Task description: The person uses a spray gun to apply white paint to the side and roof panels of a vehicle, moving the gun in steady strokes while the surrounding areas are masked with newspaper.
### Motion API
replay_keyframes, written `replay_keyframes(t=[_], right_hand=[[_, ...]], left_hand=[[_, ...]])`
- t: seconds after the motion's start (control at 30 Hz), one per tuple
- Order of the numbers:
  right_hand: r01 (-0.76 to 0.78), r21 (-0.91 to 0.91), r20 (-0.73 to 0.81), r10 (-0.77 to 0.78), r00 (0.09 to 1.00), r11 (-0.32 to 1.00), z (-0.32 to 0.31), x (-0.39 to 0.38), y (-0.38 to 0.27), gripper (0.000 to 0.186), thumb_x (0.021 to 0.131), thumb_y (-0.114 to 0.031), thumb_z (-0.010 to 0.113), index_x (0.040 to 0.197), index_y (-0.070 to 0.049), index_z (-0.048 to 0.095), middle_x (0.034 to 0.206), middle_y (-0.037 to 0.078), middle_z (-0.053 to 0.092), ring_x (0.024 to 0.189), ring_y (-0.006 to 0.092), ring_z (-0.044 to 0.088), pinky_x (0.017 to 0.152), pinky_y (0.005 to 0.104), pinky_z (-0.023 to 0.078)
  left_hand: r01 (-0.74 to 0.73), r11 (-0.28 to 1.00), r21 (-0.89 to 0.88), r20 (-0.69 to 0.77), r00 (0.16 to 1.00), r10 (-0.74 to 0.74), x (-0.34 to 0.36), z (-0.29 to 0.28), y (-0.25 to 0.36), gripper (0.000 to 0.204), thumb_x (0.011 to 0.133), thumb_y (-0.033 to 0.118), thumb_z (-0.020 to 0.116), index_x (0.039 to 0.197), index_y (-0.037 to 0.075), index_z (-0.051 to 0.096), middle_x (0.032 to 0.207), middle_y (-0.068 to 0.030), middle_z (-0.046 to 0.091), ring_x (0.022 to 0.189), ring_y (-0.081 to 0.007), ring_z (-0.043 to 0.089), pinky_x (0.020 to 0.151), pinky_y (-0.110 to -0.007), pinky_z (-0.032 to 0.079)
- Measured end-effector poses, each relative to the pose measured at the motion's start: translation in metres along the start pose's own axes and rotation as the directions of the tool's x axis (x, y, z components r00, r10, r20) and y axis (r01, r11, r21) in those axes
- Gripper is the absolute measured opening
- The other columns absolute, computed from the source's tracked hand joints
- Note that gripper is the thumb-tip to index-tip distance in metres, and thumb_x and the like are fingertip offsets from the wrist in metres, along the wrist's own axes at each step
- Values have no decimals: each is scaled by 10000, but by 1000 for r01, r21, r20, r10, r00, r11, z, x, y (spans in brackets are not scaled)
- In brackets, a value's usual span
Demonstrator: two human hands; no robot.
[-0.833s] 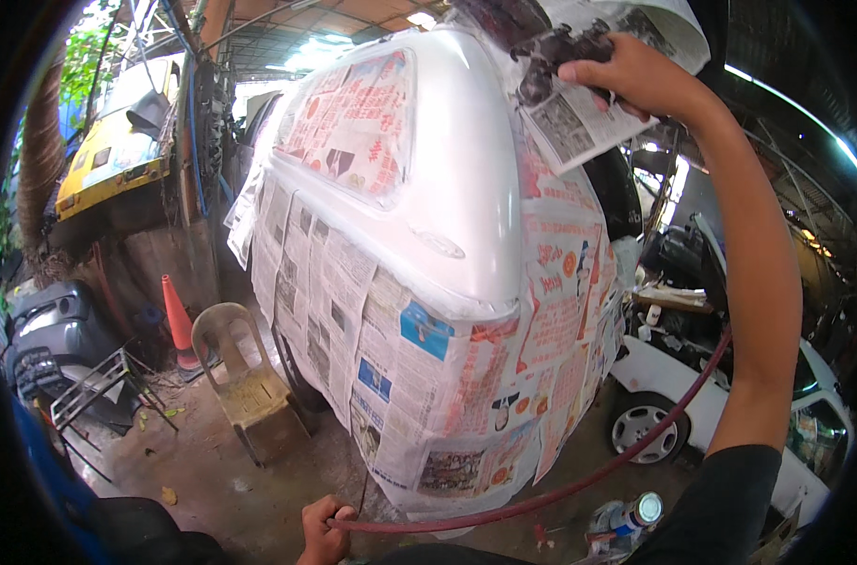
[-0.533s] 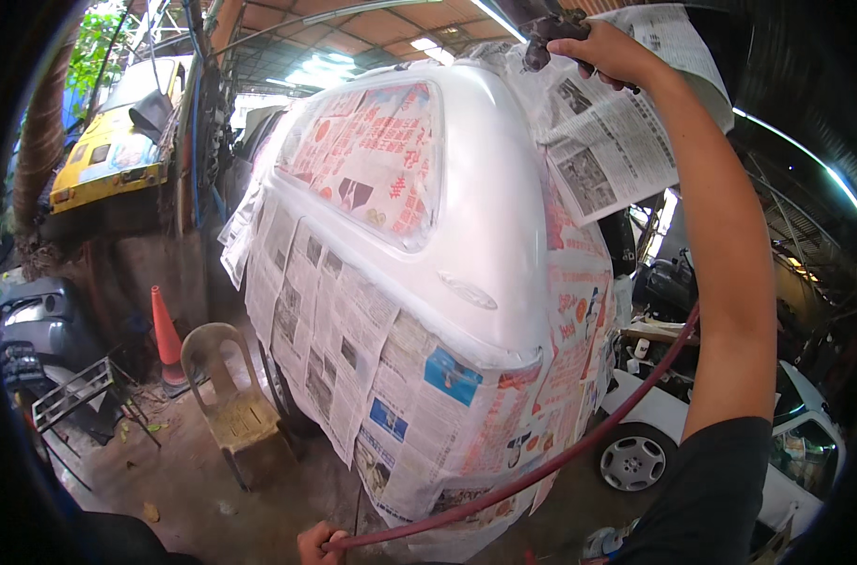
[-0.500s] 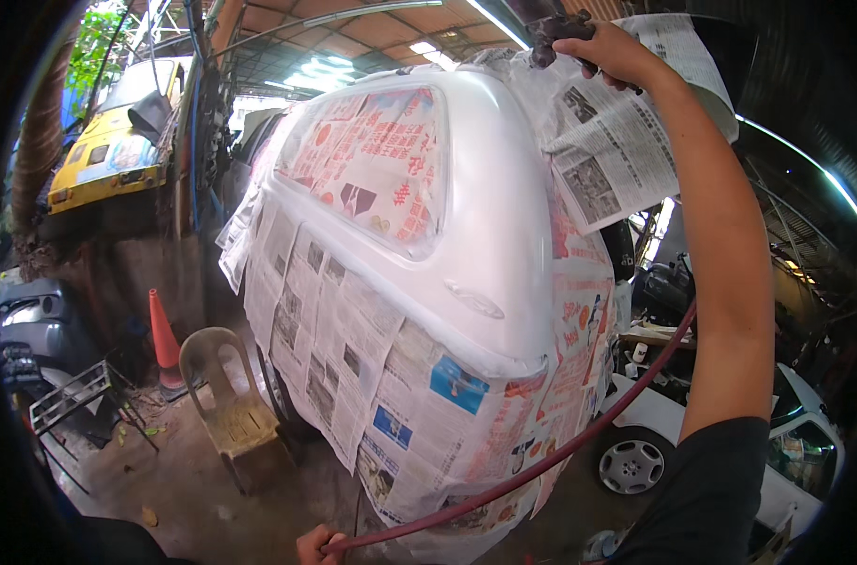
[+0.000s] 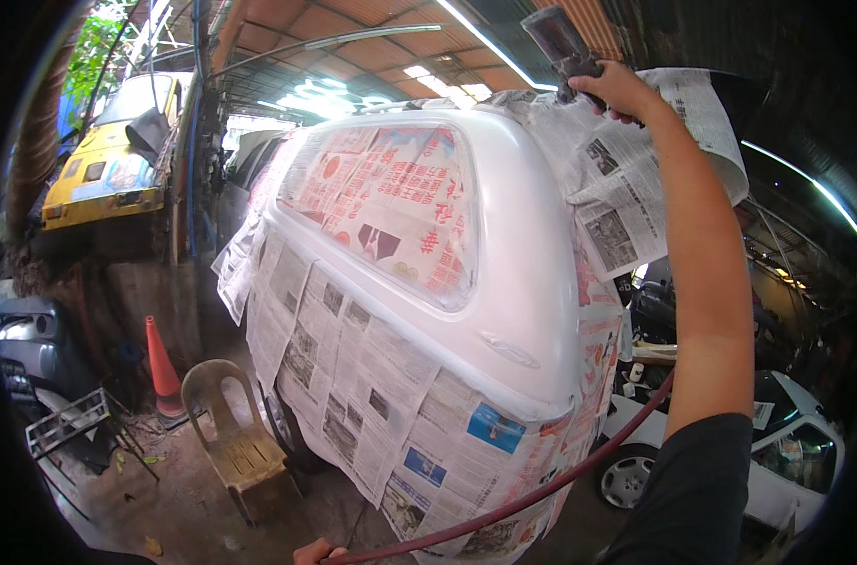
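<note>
My right hand (image 4: 621, 91) is raised at the top right, closed round a dark spray gun (image 4: 560, 45) whose cup points up. The gun is apart from the upper corner of a white vehicle body (image 4: 532, 254). Newspaper sheets (image 4: 353, 377) mask the vehicle's lower sides, and red-printed paper (image 4: 376, 202) covers its window. At the bottom edge, my left hand (image 4: 315, 553) grips a dark red hose (image 4: 504, 514). That hose curves up to the right and passes behind my right arm. Part of the left hand is cut off by the frame.
A brown plastic chair (image 4: 238, 457) and an orange cone (image 4: 163, 372) stand left of the vehicle. Beside them is a metal frame (image 4: 71, 424). A yellow vehicle (image 4: 108, 179) is at the back left, and a white car (image 4: 795, 461) is at the right.
The view has shifted, so the vehicle appears farther right and lower. The spray gun shows lower and more fully, tilted differently. My left hand sits nearer the bottom edge, still on the hose.
</note>
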State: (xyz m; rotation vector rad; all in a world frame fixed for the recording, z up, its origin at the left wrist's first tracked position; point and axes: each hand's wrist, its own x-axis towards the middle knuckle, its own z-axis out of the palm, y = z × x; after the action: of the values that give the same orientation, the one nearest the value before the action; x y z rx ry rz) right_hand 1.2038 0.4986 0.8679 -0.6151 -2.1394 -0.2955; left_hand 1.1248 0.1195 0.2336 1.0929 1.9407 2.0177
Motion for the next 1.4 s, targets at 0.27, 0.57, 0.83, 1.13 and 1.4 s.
replay_keyframes(t=[0.27, 0.57, 0.83, 1.13, 1.4], right_hand=[[-59, 10, -73, 60, 996, 998, 46, 23, -1, 447, 894, -419, 703, 1107, -31, 642, 622, 52, 581, 388, 138, 457, 352, 309, 331], [14, -8, 171, -13, 985, 1000, 33, 6, -45, 410, 886, -455, 689, 980, -58, 636, 632, 26, 585, 411, 111, 463, 359, 278, 348], [138, -125, 55, -132, 990, 982, 61, 29, -85, 424, 890, -444, 693, 1053, -57, 636, 665, 45, 617, 446, 124, 516, 403, 277, 417], [291, -402, 39, -301, 953, 868, 113, 53, -90, 477, 903, -483, 692, 1101, -49, 671, 709, 70, 617, 624, 184, 625, 552, 354, 507], [121, -368, 293, -9, 956, 922, 51, -45, -157, 491, 934, -521, 625, 827, -50, 713, 639, 52, 596, 444, 137, 456, 407, 328, 373]], left_hand=[[86, 996, -14, -23, 996, -86, -2, -24, 4, 306, 977, 155, 602, 735, 14, 480, 635, -46, 346, 648, -115, 354, 541, -334, 326], [70, 998, -6, 5, 998, -70, 3, -28, 5, 333, 975, 175, 607, 726, 14, 455, 632, -61, 331, 642, -121, 339, 531, -342, 322], [52, 998, -36, 26, 998, -51, 7, -29, 2, 320, 955, 131, 613, 707, 9, 453, 612, -82, 363, 614, -140, 348, 527, -345, 331], [141, 990, -26, 52, 989, -139, -4, -38, -16, 209, 935, 99, 615, 772, -12, 549, 635, -112, 432, 618, -168, 406, 562, -350, 371], [37, 999, 12, 126, 991, -39, 5, -44, -18, 256, 957, 151, 614, 778, -11, 532, 640, -130, 424, 616, -206, 406, 575, -357, 372]])
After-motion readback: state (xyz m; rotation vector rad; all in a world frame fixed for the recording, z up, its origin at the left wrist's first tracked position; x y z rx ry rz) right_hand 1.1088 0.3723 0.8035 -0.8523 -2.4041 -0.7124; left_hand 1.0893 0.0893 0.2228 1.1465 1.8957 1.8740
